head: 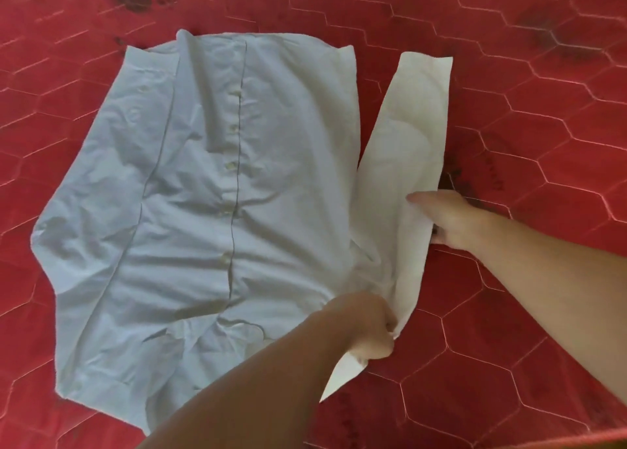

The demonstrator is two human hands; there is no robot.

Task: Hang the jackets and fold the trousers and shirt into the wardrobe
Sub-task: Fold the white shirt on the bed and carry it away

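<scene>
Nearest to me, my left hand (371, 330) is clenched on the shirt (203, 194) at the near right corner of its body, where the sleeve joins. My fingers are curled round a bunch of the white cloth there, and a pointed flap of fabric (342, 377) sticks out below my fist toward me. My left forearm crosses over the near edge of the shirt.

Further out and to the right, my right hand (444, 218) grips the sleeve (407, 136) along its right edge, about midway up its length. The thumb lies on top of the cloth, pointing left; the other fingers are tucked under the edge, so I cannot see them fully. The sleeve edge is lifted slightly at that grip.

The shirt itself lies spread on the red quilted mattress (526, 92), front side up, with the button placket (234, 163) running down its middle and several buttons visible along it. The left side is folded in over the body, forming a long straight crease. The cloth is wrinkled across the near half.

The sleeve extends away from me, angled to the right and apart from the shirt body at its far end, where its cuff end lies flat on the mattress.

The mattress shows a hexagonal stitched pattern, with dark blotches near the far edge.
</scene>
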